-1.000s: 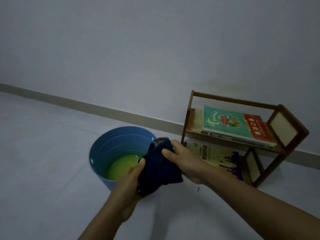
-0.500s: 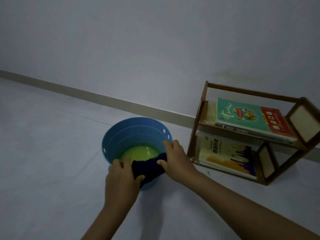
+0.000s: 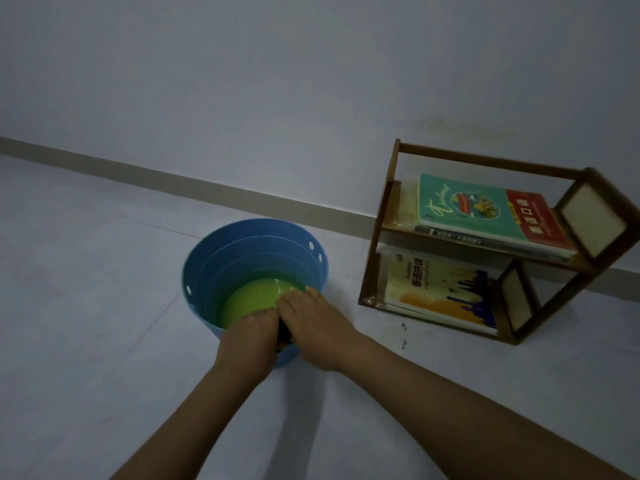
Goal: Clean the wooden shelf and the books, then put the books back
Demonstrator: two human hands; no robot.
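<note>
Hands meet at the near rim of a blue bucket (image 3: 207,271) that stands on the pale floor (image 3: 86,306). The left hand (image 3: 247,337) and the right hand (image 3: 317,323) lie side by side, knuckles up, fingers curled down over the edge, and between them a small strip of a dark cloth (image 3: 284,332) shows. Both hands seem to grip that cloth, though most of it is hidden under them. Yellow-green water (image 3: 252,297) fills the bottom of the bucket, and the right hand's fingertips reach just over it. Small holes are punched in the bucket wall near the rim.

To the right of the bucket, near it but not touching, a wooden shelf (image 3: 388,216) stands on the floor close to the wall (image 3: 311,81). It has two levels and framed side panels with pale inserts. On the upper level a teal book (image 3: 460,209) with a red band lies flat on top of at least one other book, whose edge shows underneath. On the lower level a yellow book (image 3: 436,292) with a dark purple skyline on its cover lies flat. A few dark spots mark the floor just in front of the shelf. A beige skirting board (image 3: 138,174) runs along the foot of the wall behind the bucket.
</note>
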